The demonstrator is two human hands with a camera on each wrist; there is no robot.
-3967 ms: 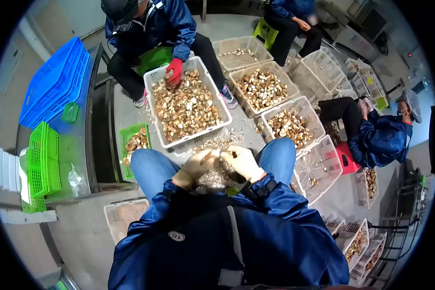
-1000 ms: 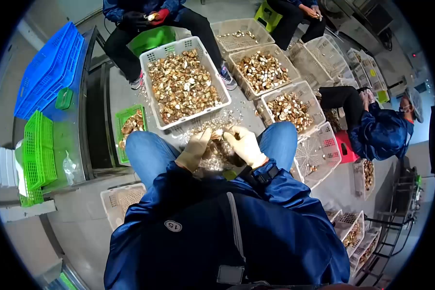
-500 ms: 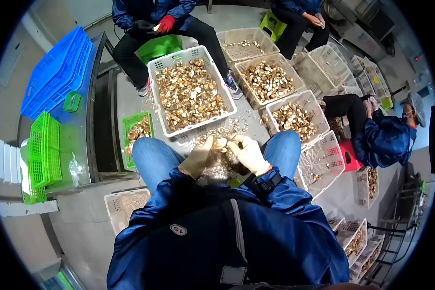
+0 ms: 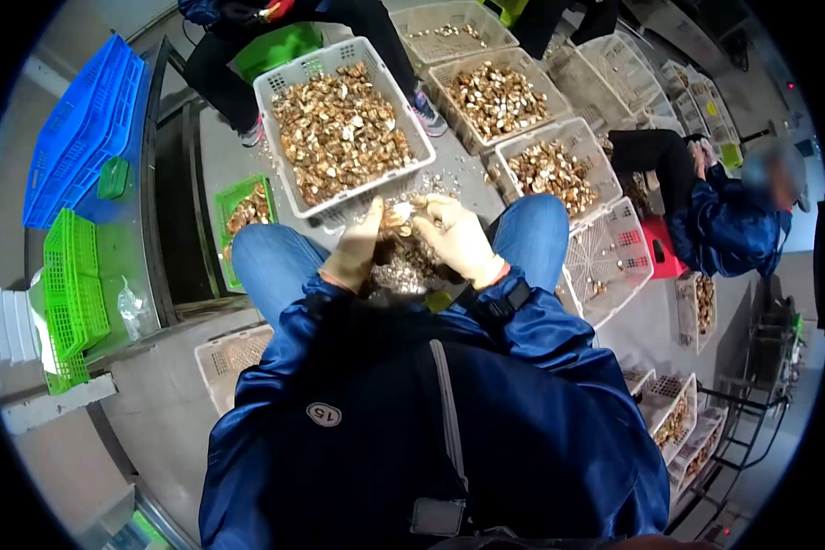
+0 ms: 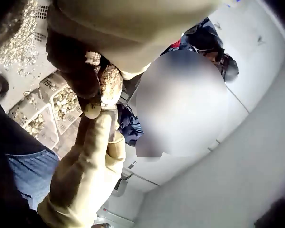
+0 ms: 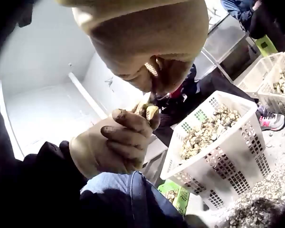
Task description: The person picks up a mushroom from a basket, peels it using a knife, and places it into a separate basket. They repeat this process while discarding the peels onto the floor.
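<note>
Both hands wear cream gloves and meet between the knees. My left hand (image 4: 353,252) grips a mushroom (image 5: 110,85) with a rough, pale-flecked cap; a smooth pale part of one (image 6: 152,112) shows at its fingertips in the right wrist view. My right hand (image 4: 463,240) is bent in toward it from the other side, fingertips right at the mushroom. Along its index finger lies a small metal blade (image 5: 112,116), whose handle is mostly hidden in the glove. Below both hands spreads a heap of pale trimmings (image 4: 403,275).
Ahead stands a large white basket (image 4: 371,186) full of mushrooms, with a small green basket (image 4: 223,240) by my left knee. More baskets (image 4: 614,298) line the right side. Blue crates (image 4: 82,128) rest on the table at left. Other people sit around on low stools.
The head view tilts down, so baskets sit higher in frame. My hands, close together over the heap 4 s ago, now meet farther forward around a mushroom. The person opposite has withdrawn the red glove from the basket.
</note>
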